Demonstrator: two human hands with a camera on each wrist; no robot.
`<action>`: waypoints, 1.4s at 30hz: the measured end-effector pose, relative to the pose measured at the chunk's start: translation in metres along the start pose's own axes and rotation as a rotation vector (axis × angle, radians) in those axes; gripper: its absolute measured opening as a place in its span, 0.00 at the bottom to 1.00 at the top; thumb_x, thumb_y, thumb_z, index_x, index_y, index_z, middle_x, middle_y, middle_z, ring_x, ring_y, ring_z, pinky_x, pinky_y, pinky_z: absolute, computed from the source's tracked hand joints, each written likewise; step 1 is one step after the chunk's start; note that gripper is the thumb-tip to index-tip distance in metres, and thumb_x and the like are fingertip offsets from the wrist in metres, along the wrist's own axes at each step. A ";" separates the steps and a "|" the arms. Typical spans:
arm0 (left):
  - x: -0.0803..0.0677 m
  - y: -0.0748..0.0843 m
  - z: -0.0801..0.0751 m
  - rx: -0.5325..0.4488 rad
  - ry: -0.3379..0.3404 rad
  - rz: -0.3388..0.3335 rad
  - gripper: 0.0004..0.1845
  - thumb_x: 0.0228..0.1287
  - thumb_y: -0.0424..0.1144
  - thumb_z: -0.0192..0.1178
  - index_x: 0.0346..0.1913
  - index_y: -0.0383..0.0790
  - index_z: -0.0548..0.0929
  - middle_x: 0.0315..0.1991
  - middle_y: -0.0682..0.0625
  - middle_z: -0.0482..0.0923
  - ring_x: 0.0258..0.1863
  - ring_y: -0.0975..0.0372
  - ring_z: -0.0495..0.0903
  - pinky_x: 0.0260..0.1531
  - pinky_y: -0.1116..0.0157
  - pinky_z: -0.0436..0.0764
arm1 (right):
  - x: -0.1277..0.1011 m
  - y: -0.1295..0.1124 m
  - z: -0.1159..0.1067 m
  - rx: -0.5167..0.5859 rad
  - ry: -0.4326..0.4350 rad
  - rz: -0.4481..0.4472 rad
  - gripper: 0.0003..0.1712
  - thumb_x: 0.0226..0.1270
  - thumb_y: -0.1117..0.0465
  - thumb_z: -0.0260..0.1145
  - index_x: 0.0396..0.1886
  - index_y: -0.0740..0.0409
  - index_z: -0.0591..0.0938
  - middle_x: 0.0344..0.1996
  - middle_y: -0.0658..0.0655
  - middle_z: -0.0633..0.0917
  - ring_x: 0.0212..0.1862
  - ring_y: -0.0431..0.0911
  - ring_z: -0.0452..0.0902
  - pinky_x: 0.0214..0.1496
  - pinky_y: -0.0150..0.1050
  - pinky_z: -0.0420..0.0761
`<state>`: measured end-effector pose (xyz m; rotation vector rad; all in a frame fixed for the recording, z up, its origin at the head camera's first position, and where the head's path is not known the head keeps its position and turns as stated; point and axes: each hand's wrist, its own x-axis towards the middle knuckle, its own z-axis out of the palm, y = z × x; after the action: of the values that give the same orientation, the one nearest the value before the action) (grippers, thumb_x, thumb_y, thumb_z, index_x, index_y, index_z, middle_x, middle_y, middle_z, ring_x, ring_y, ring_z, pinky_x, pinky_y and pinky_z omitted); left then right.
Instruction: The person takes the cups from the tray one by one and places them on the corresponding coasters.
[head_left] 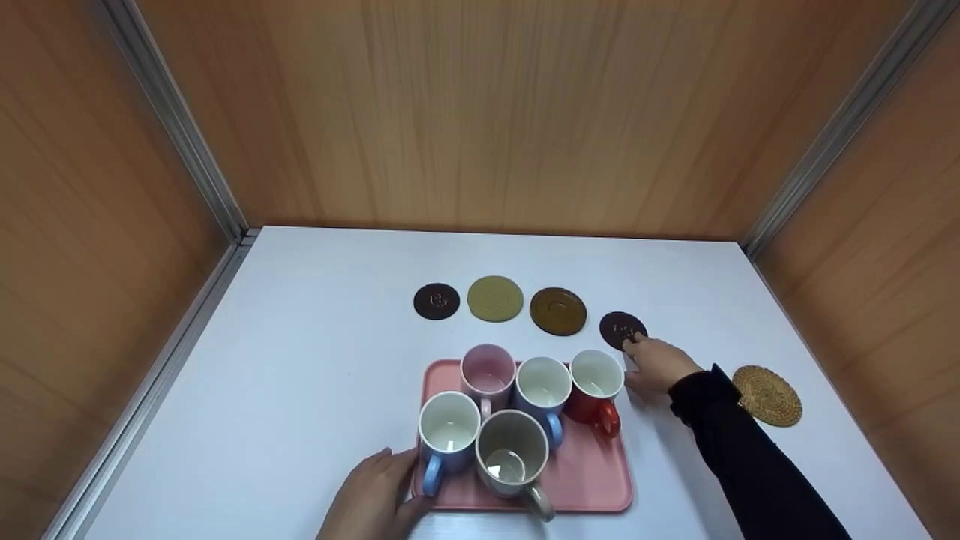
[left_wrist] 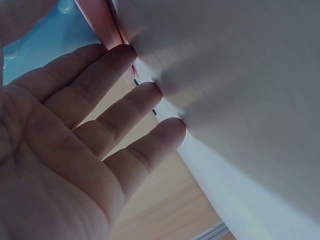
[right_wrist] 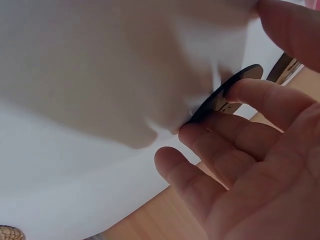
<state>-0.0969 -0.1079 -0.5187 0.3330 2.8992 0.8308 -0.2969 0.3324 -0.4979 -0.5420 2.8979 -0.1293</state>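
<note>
My right hand (head_left: 660,364) reaches past the red mug (head_left: 592,397), its fingertips on the near edge of a dark round coaster (head_left: 619,327). In the right wrist view those fingers (right_wrist: 260,100) are extended over the coaster (right_wrist: 227,95), with the thumb apart from it. At the left edge of the pink tray (head_left: 585,480) rests my left hand (head_left: 375,487), its fingertips (left_wrist: 172,125) touching the white table. Besides the red mug, the tray bears a pink mug (head_left: 487,369), two blue mugs with white insides (head_left: 543,382) and a large grey mug (head_left: 512,450).
Left of the touched coaster lie a brown one (head_left: 558,310), an olive one (head_left: 495,298) and another dark one (head_left: 436,301). A woven straw coaster (head_left: 768,396) lies by the right forearm. Wood-grain panels (head_left: 480,112) enclose the white table (head_left: 300,322) at back and sides.
</note>
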 end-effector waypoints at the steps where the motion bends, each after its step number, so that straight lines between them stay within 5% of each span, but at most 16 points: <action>1: 0.000 0.000 0.000 0.001 0.000 0.002 0.32 0.55 0.53 0.70 0.61 0.41 0.79 0.54 0.48 0.85 0.59 0.46 0.80 0.64 0.41 0.72 | 0.002 0.000 -0.001 0.007 -0.008 0.006 0.37 0.61 0.53 0.65 0.64 0.73 0.73 0.63 0.79 0.73 0.65 0.70 0.71 0.65 0.62 0.74; 14: 0.004 -0.001 -0.001 -0.011 -0.011 -0.009 0.33 0.54 0.53 0.71 0.62 0.41 0.79 0.55 0.47 0.85 0.61 0.43 0.78 0.64 0.40 0.72 | 0.020 0.001 -0.010 0.106 -0.078 0.050 0.46 0.56 0.51 0.71 0.69 0.71 0.68 0.69 0.78 0.65 0.69 0.70 0.65 0.72 0.61 0.67; 20: 0.005 -0.001 -0.002 -0.027 -0.037 -0.009 0.34 0.54 0.54 0.71 0.62 0.41 0.78 0.55 0.47 0.84 0.61 0.45 0.78 0.65 0.40 0.70 | 0.011 0.008 -0.001 0.133 -0.036 0.061 0.53 0.61 0.40 0.68 0.74 0.70 0.61 0.73 0.77 0.57 0.72 0.72 0.58 0.73 0.63 0.63; 28: 0.005 0.000 0.000 -0.032 -0.120 -0.021 0.36 0.55 0.56 0.70 0.64 0.40 0.76 0.57 0.47 0.83 0.62 0.44 0.77 0.66 0.39 0.68 | -0.048 0.024 0.012 0.111 0.111 0.139 0.48 0.63 0.44 0.69 0.72 0.71 0.63 0.72 0.78 0.60 0.71 0.74 0.58 0.71 0.67 0.63; 36: 0.002 -0.002 -0.002 -0.011 -0.099 0.006 0.36 0.56 0.56 0.69 0.64 0.40 0.76 0.56 0.46 0.83 0.61 0.46 0.79 0.67 0.42 0.69 | -0.122 0.072 0.012 0.124 0.066 0.318 0.59 0.63 0.34 0.65 0.70 0.81 0.58 0.68 0.85 0.58 0.66 0.80 0.56 0.64 0.73 0.64; 42: 0.004 -0.003 -0.003 -0.007 -0.090 0.014 0.36 0.56 0.57 0.68 0.64 0.40 0.76 0.56 0.47 0.84 0.60 0.46 0.79 0.66 0.41 0.70 | -0.150 0.092 0.018 0.152 -0.015 0.396 0.65 0.62 0.27 0.60 0.68 0.85 0.55 0.66 0.88 0.55 0.64 0.83 0.54 0.59 0.75 0.67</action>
<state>-0.1019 -0.1114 -0.5181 0.3804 2.8139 0.8061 -0.1885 0.4718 -0.5007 0.0591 2.8817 -0.2809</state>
